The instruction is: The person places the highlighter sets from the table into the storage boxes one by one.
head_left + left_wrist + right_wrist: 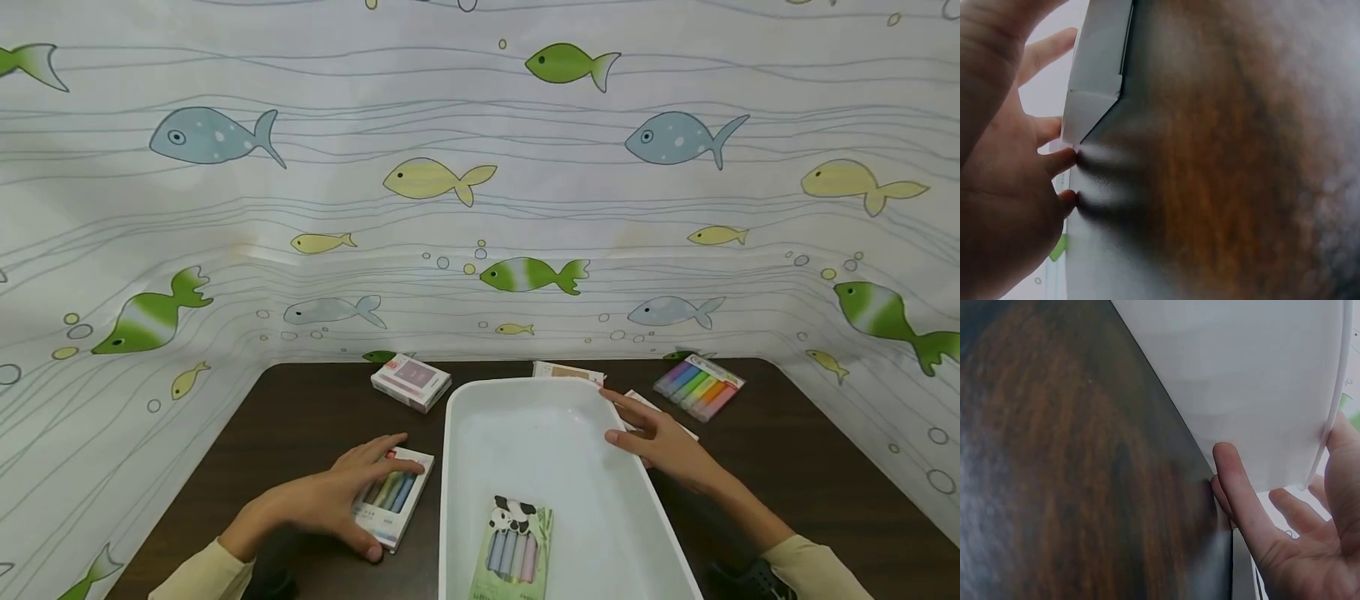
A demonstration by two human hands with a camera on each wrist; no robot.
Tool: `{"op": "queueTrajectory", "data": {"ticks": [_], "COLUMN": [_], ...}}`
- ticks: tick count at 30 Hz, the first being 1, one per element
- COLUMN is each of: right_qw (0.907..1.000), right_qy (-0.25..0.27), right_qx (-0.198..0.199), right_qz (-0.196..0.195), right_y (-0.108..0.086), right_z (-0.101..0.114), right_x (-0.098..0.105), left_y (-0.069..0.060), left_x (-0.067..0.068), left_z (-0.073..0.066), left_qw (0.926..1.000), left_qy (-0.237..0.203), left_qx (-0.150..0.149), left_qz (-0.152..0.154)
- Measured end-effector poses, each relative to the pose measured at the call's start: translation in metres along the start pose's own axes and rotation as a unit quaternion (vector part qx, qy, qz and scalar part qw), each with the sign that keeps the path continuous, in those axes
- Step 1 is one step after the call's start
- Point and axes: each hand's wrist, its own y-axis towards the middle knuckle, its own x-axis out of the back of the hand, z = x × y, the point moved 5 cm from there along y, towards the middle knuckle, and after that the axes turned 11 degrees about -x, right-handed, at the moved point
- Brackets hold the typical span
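A white tray [570,450] lies at the front middle, and a green panda-printed pack of pastel sticks [512,550] lies inside it. My right hand [660,446] holds the tray's right rim, thumb over the edge and fingers outside; the right wrist view shows the thumb on the tray's rim [1329,437]. To the left, my left hand [333,492] spreads over a white windowed box of coloured sticks [393,496]. Its index finger reaches across the top and its thumb lies by the near edge. In the left wrist view the fingertips touch the table beside the box [1097,81].
A white and mauve box [411,382] stands at the back left. Behind the tray, another box [568,372] shows partly. A white box [681,423] is mostly hidden by the right hand. At the back right lies a pack of rainbow-coloured pens [699,386]. Fish-patterned sheeting [480,233] surrounds the dark table [315,408].
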Motion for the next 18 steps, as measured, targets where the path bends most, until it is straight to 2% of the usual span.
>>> {"op": "queueTrajectory", "data": {"ticks": [10, 18], "right_qw": [0.9999, 0.9999], "right_qy": [-0.008, -0.011], "right_qx": [0.010, 0.010], "right_qz": [-0.003, -0.002], "right_y": [-0.0029, -0.0016], "right_z": [0.0017, 0.0015], "right_x": [0.0001, -0.0010], "left_y": [0.0007, -0.0017], "left_x": [-0.0012, 0.0003], "left_z": [0.0040, -0.0014], "left_qw": [0.9998, 1.0000], "left_qy": [0.014, 0.007], "left_qx": [0.010, -0.004], "left_qz": [0.010, -0.003]}}
